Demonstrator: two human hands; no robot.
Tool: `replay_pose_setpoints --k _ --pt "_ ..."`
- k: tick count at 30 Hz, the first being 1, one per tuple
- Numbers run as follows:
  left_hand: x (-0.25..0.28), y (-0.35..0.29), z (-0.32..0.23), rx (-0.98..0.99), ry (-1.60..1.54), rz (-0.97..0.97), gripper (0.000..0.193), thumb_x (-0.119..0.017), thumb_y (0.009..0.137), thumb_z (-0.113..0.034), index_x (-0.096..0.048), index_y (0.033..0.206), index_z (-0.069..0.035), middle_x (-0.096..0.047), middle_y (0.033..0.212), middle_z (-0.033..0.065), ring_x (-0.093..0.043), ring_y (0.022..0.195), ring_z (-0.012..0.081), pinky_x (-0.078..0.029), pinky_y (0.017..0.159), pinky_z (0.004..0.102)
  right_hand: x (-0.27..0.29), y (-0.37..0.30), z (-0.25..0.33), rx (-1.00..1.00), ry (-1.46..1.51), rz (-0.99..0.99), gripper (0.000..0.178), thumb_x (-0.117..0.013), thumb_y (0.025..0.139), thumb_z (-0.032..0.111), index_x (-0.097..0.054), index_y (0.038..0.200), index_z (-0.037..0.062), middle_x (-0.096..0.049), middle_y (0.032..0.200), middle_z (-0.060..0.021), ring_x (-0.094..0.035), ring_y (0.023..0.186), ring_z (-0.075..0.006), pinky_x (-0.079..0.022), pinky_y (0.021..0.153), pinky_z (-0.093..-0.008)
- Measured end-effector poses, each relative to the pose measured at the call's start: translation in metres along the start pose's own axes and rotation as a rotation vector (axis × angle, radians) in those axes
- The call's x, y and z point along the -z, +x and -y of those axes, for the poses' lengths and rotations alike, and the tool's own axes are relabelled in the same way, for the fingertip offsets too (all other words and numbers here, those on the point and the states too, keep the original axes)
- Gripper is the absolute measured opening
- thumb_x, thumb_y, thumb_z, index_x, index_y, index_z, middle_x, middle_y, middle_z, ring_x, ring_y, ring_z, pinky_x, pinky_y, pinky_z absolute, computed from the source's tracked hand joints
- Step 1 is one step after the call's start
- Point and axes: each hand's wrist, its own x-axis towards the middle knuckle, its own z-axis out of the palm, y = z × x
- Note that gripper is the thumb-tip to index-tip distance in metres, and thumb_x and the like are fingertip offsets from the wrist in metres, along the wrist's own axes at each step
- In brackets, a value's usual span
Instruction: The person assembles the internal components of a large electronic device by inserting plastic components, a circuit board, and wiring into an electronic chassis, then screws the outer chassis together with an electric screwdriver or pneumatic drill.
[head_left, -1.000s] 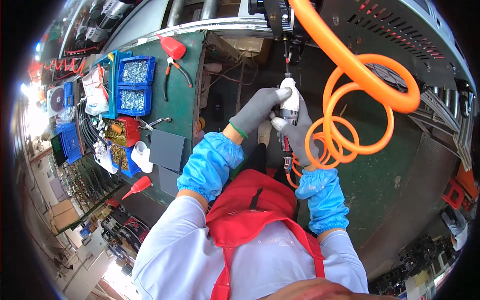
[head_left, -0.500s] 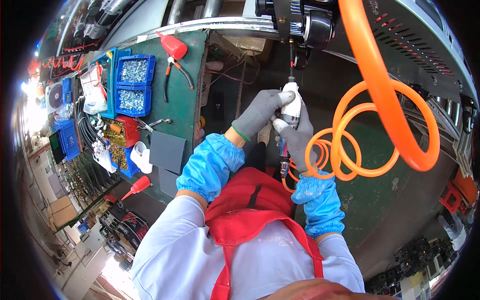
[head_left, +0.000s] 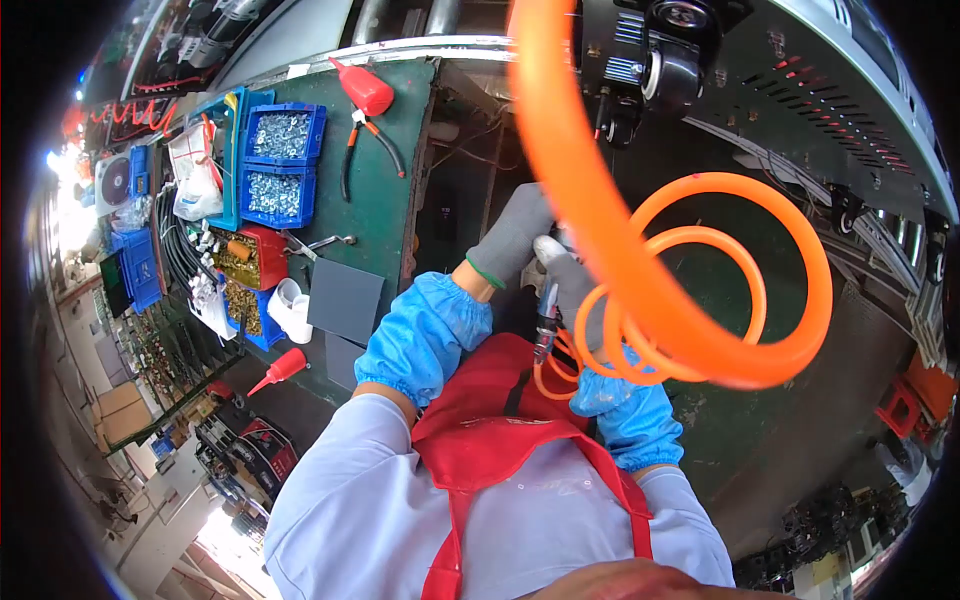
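Partly behind a thick orange coiled air hose [head_left: 790,300], my gloved right hand [head_left: 574,290] is wrapped round the body of an air screwdriver [head_left: 546,322]. The hose joins the tool's lower end, close to my red apron [head_left: 480,400]. My gloved left hand [head_left: 512,236] is closed at the tool's upper part, its fingertips covered by the hose. The bit end of the screwdriver is hidden too. Beyond my hands, a black caster wheel [head_left: 668,76] hangs from a dark metal frame [head_left: 790,110].
On the green bench [head_left: 385,215] at left lie pliers [head_left: 372,140], a red squeeze bottle [head_left: 365,90], an adjustable wrench [head_left: 325,243] and a dark flat plate [head_left: 346,302]. Blue bins [head_left: 283,135] hold small metal parts. A white cup [head_left: 290,310] stands near another red bottle [head_left: 280,370].
The orange hose has swung left across the tool and my fingers. Both hands, with the screwdriver, have shifted slightly left and toward me, away from the caster area.
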Motion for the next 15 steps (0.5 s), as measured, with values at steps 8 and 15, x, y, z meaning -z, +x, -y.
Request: replay_pose_setpoints --k 8,15 --pt "-0.015 0.007 0.015 0.202 -0.463 0.075 0.037 -0.066 0.09 -0.035 -0.066 0.094 0.002 -0.064 0.081 0.0045 -0.06 0.072 0.0106 -0.048 0.065 0.027 0.007 0.003 -0.011 -0.054 -0.12 -0.041 0.08 -0.067 0.077 0.008 -0.03 0.148 0.0069 -0.058 0.106 -0.0079 -0.061 0.081 -0.012 -0.052 0.061 -0.0241" --pt "-0.014 0.004 0.004 0.16 -0.289 0.005 0.034 -0.066 0.09 -0.033 -0.066 0.094 0.001 -0.065 0.081 0.0046 -0.061 0.072 0.0104 -0.049 0.065 0.0269 0.005 0.005 -0.016 0.009 -0.161 -0.055 0.079 -0.067 0.078 0.005 -0.03 0.148 0.005 -0.057 0.109 -0.0086 -0.062 0.083 -0.013 -0.052 0.065 -0.0256"
